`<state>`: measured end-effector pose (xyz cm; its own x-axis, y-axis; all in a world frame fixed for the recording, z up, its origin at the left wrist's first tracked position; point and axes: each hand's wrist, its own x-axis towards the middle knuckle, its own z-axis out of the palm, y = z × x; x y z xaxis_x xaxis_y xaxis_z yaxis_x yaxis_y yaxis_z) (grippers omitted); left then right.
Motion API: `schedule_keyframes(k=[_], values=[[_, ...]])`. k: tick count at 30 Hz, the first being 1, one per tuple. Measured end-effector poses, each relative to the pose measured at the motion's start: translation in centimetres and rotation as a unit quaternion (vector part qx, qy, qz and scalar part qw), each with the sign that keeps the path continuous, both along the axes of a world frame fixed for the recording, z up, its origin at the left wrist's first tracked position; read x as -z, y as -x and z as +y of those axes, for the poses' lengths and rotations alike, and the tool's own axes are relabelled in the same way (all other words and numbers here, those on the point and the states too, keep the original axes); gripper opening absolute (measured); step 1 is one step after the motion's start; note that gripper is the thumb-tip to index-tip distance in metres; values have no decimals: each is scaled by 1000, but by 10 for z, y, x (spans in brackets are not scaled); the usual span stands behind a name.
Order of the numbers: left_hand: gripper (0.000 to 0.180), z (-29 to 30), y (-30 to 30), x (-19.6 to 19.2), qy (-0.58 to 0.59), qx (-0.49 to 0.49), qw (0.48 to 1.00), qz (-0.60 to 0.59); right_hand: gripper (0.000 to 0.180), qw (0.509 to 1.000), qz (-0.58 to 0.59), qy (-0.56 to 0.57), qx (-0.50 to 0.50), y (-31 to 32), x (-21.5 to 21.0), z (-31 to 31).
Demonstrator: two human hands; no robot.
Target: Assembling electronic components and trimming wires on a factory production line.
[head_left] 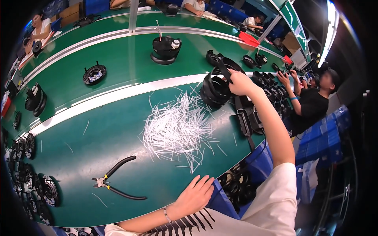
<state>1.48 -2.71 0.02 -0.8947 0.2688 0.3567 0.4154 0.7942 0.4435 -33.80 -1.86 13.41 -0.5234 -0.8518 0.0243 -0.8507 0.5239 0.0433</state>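
Observation:
My right hand (241, 82) reaches across the bench, fingers closed round a black curved strip (225, 70). The strip rises beside several black ring-shaped housings (215, 91) stacked at the aluminium rail; whether it is joined to them I cannot tell. My left hand (193, 197) rests flat at the bench's near edge, its fingers spread and holding nothing. Between the hands lies a loose heap of thin white plastic strips (177, 128). Left of my left hand, diagonal cutters (103, 182) with black handles lie with their handles apart.
Black round parts (49, 190) crowd the bench's left end. Beyond the rail (118, 93) stand a black dome-shaped unit (166, 49) and a round part with circuitry (94, 74). A black strapped device (245, 122) sits at right. Blue bins (321, 135) and a co-worker (315, 98) are farther right.

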Motion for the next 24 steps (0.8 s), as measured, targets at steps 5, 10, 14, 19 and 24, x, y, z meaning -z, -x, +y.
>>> schedule_keyframes(k=[5, 10, 14, 19, 24], values=[[33, 1, -1, 3, -13, -1, 1000, 0, 56, 998, 22, -60, 23, 9, -5, -22], [33, 1, -2, 6, -23, -5, 1000, -1, 29, 996, -42, -73, 5, 6, -11, -19], [33, 0, -2, 2, -15, 2, 1000, 0, 22, 995, 29, 19, -96, 27, 2, -4], [33, -1, -1, 3, -19, 0, 1000, 2, 35, 992, 11, 107, -67, 2, 4, -3], [33, -1, -1, 6, -21, -2, 1000, -2, 37, 994, -63, 49, -74, -19, 1, -7]])
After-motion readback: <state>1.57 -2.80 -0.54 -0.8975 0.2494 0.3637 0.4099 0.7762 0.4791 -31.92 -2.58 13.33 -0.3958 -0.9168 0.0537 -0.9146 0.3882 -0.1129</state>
